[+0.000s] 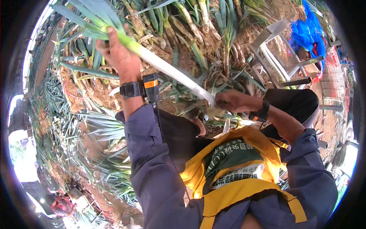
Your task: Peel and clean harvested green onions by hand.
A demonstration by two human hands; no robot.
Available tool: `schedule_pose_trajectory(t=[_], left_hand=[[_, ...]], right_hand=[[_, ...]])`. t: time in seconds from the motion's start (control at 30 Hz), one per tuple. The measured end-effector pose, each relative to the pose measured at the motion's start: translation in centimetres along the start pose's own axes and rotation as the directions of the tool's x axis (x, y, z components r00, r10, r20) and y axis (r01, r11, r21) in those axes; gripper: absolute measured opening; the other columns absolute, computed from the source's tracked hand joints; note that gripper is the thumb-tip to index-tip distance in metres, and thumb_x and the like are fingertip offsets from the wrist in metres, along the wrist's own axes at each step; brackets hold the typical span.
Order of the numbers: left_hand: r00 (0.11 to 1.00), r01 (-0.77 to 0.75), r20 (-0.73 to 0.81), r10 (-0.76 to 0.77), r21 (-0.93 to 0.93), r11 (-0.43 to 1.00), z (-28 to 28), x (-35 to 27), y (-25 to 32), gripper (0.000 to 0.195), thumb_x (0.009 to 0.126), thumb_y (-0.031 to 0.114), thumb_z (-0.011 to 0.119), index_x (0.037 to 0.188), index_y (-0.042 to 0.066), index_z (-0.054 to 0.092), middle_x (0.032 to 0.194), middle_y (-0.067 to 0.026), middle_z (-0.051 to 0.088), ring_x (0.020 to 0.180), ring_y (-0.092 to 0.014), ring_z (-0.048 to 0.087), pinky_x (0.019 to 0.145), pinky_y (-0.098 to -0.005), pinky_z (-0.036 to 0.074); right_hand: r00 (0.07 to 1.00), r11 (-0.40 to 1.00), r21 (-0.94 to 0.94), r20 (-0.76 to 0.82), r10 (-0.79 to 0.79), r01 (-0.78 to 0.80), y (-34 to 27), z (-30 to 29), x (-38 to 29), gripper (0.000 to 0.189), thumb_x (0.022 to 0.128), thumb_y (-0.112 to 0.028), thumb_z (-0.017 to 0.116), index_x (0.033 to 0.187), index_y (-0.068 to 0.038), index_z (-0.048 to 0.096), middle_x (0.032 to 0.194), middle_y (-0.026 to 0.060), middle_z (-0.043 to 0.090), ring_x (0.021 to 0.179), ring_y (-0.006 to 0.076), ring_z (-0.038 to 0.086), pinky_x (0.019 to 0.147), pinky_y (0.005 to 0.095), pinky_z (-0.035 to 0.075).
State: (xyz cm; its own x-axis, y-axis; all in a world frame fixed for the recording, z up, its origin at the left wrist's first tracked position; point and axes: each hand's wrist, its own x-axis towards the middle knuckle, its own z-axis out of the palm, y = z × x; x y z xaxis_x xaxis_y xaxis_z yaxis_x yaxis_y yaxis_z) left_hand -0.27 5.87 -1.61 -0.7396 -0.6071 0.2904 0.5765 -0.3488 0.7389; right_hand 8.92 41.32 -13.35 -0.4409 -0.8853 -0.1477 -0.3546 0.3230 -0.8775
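Note:
A large green onion [168, 68] with a long white shank slants across the space before me, its leaves at the upper left. My left hand [120, 54] grips it where the white turns green. At the root end, my right hand [236, 101] is curled close against the stalk and blurred by motion. Whether its fingers clasp the root or something else is hidden. Both wrists wear dark straps, and the left one carries a small black device [151, 87] with an orange label. Below the root end, peeled leaf scraps [226, 126] lie between my legs.
Untrimmed onions [183, 28] with roots and soil are heaped ahead. A metal stool frame [281, 57] lies tipped at right, near blue plastic [307, 34] and a crate [333, 74]. More onions [111, 126] lie at left. A person [63, 206] is at lower left. I wear a yellow apron [243, 186].

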Motion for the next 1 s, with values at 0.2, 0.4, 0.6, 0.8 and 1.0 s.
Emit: schedule_pose_trajectory(t=[0.2,0.4,0.6,0.8,1.0], left_hand=[[0.999,-0.036,-0.017,0.038,0.099,0.994,1.5,-1.6,0.5,0.038,0.096,0.018,0.069,0.122,0.015,0.041,0.127,-0.0111,0.061,0.103,-0.033,0.068,0.085,-0.0488,0.054],[0.984,-0.039,-0.159,0.076,0.226,0.973,0.1,-0.3,3.2,0.060,0.099,0.023,0.064,0.141,0.017,0.022,0.130,-0.0157,0.056,0.105,-0.034,0.065,0.088,-0.0528,0.055],[0.975,-0.055,-0.199,0.098,0.213,0.975,-0.5,0.1,2.8,0.054,0.100,0.025,0.064,0.139,0.013,0.029,0.120,-0.0159,0.057,0.100,-0.029,0.063,0.082,-0.0454,0.054],[0.991,0.077,-0.109,-0.074,0.025,0.997,-1.7,0.7,3.9,0.039,0.098,0.028,0.068,0.125,0.005,0.051,0.111,-0.0143,0.061,0.097,-0.024,0.059,0.086,-0.0436,0.053],[0.979,0.158,-0.106,-0.171,-0.127,0.979,-2.6,0.8,4.0,0.044,0.090,0.023,0.078,0.121,0.001,0.054,0.108,-0.0106,0.059,0.101,-0.021,0.059,0.095,-0.0423,0.057]], right_hand=[[0.942,0.929,-0.210,0.076,0.327,-0.305,5.3,4.5,-4.1,0.036,0.096,-0.034,0.065,0.109,-0.001,0.063,0.080,0.0172,0.068,0.073,0.0284,0.068,0.067,0.0447,0.052],[0.960,0.790,-0.546,-0.158,0.230,-0.279,4.9,4.4,-5.0,0.044,0.083,-0.031,0.073,0.113,-0.001,0.064,0.106,0.0182,0.068,0.085,0.0317,0.071,0.070,0.0448,0.056],[0.699,0.863,-0.503,-0.604,-0.383,0.038,-3.5,0.6,6.5,0.030,0.086,-0.017,0.072,0.111,-0.003,0.062,0.100,0.0138,0.062,0.073,0.0307,0.067,0.061,0.0384,0.057],[0.663,0.769,-0.639,-0.572,-0.483,0.010,-7.2,-1.3,12.7,0.019,0.087,-0.011,0.068,0.100,-0.001,0.058,0.091,0.0104,0.054,0.067,0.0259,0.064,0.056,0.0384,0.055],[0.716,0.752,-0.650,-0.577,-0.392,-0.112,-5.4,-2.0,13.4,0.018,0.087,-0.013,0.067,0.100,-0.005,0.059,0.094,0.0092,0.058,0.068,0.0280,0.065,0.055,0.0402,0.054]])
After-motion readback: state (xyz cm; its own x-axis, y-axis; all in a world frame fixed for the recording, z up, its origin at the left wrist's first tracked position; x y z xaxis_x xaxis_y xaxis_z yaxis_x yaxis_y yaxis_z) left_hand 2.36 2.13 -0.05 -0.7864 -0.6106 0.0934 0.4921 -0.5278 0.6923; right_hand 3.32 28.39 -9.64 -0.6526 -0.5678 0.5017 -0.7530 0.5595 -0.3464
